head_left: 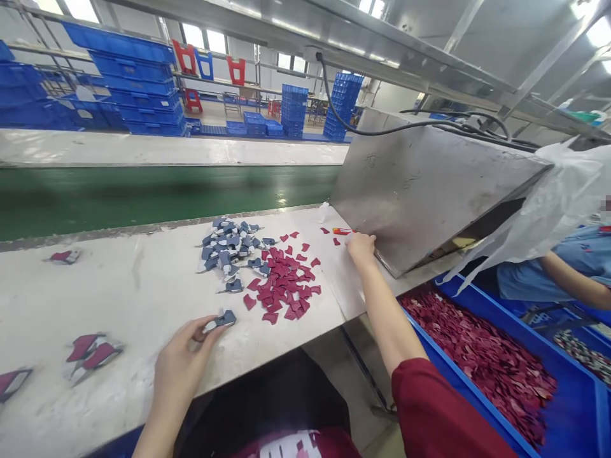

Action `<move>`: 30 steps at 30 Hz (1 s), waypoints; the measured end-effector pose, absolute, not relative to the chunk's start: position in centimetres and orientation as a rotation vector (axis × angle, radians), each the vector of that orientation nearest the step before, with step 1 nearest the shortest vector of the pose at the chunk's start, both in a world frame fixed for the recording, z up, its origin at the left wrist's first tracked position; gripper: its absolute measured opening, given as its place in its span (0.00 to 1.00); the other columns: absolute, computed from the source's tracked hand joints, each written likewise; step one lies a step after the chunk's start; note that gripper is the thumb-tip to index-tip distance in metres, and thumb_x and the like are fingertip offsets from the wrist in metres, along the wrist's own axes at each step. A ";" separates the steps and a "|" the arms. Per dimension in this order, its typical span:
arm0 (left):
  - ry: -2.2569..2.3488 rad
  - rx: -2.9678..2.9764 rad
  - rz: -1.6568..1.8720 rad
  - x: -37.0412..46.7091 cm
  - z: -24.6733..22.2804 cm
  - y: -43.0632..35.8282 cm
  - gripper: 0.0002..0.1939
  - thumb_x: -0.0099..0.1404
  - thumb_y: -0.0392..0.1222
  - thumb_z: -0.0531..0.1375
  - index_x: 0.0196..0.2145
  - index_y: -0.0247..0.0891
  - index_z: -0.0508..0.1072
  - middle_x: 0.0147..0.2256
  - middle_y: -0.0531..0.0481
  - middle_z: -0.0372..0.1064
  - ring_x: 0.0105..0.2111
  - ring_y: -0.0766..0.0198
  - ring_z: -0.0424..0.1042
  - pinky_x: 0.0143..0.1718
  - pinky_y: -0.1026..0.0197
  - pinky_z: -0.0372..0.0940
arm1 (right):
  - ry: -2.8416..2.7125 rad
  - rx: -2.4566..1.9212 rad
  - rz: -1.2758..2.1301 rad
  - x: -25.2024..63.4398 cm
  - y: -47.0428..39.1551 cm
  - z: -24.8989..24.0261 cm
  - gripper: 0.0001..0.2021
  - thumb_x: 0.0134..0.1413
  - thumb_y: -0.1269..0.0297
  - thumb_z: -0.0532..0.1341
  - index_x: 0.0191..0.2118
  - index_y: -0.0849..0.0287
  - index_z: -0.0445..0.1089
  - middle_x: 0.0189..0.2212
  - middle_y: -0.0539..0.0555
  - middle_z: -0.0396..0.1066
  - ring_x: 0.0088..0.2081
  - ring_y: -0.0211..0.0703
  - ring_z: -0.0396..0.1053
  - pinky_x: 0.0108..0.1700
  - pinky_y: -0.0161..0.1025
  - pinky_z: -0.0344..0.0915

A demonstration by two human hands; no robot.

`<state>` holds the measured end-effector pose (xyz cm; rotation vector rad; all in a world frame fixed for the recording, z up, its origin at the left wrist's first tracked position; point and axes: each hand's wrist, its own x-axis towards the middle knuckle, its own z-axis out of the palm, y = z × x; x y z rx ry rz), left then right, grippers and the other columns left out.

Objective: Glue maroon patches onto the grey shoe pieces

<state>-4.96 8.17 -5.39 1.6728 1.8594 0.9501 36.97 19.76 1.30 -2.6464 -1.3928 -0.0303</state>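
Note:
My left hand (184, 356) pinches a small blue-grey and white moulded piece (223, 320) between thumb and fingers, just above the table. My right hand (361, 248) reaches to the foot of the metal box, fingers curled down at the tabletop. An orange-red slim item (342, 231) lies right by its fingertips; what the fingers hold, if anything, is hidden. Between the hands lies a heap of flat maroon pieces (286, 286). Against its left side rests a pile of blue-grey and white pieces (229, 245).
Maroon-and-white pieces (90, 353) lie at the left on the white table (157, 286). A slanted metal box (405, 184) stands at the right, with a cable and plastic sheet. Below it, a blue bin (573, 407) holds maroon pieces. Another person's arm (575, 280) shows beyond. A green belt (167, 191) runs behind.

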 end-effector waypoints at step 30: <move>1.679 2.108 0.835 -2.6 -5.9 5.2 0.07 0.65 0.45 0.63 0.40 0.43 0.73 0.38 0.50 0.77 0.40 0.55 0.71 0.41 0.54 0.59 | -1.059 -1.333 0.607 15.3 5.3 -6.2 0.13 0.50 0.56 0.68 0.34 0.61 0.78 0.27 0.55 0.77 0.26 0.46 0.75 0.29 0.40 0.74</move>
